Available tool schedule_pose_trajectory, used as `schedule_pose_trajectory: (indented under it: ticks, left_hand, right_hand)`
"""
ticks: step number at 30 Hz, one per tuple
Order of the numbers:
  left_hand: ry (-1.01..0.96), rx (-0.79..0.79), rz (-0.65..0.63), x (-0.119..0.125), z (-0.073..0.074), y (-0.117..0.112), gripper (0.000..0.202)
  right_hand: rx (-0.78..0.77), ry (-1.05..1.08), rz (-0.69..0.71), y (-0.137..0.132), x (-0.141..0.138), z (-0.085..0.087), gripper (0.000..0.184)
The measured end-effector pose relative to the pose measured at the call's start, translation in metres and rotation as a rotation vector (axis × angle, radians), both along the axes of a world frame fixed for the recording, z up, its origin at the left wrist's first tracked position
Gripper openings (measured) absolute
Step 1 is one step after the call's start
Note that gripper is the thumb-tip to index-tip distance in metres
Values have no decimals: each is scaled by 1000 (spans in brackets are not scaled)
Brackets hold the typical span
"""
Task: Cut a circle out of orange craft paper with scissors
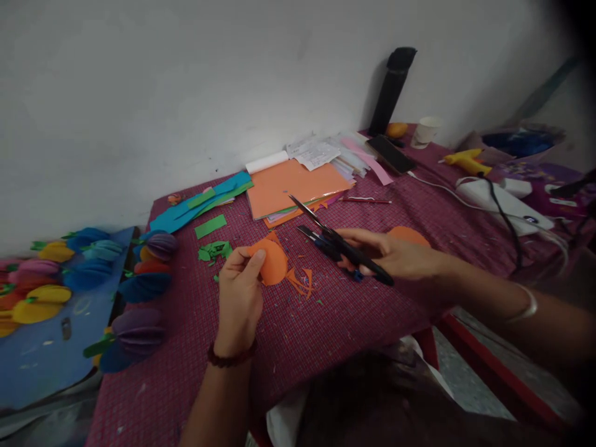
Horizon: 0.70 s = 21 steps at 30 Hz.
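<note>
My left hand (pixel 239 292) pinches an orange paper round (pixel 274 262) above the table (pixel 302 335). My right hand (pixel 395 254) is closed around scissors (pixel 335 239), blades parted. Far back stands a white cup (pixel 426 130), contents hidden.

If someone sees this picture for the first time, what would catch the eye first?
In the middle, the left hand pinches an orange paper disc while the right hand holds black scissors with blades open above the red cloth. At the left edge, bright paper balls lie on and beside a blue board.
</note>
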<state>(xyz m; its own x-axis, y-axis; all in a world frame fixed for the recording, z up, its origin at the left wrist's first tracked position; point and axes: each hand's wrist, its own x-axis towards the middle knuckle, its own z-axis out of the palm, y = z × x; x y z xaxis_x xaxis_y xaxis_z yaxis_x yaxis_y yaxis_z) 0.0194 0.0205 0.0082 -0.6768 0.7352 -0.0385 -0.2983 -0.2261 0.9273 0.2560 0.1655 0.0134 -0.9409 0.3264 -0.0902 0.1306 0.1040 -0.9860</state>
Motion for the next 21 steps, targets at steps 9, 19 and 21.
schedule_pose_trajectory:
  ticks: [9,19,21]
  left_hand:
    - [-119,-40,-69,1,7,-4,22]
    - [-92,-115,-303,16,10,-9,18]
    - [-82,-117,-299,18,10,-10,18]
  right_hand:
    - [-167,31,187,-28,26,-2,84]
    - [-310,135,198,-39,15,-9,76]
    - [-323,150,182,-41,13,-12,75]
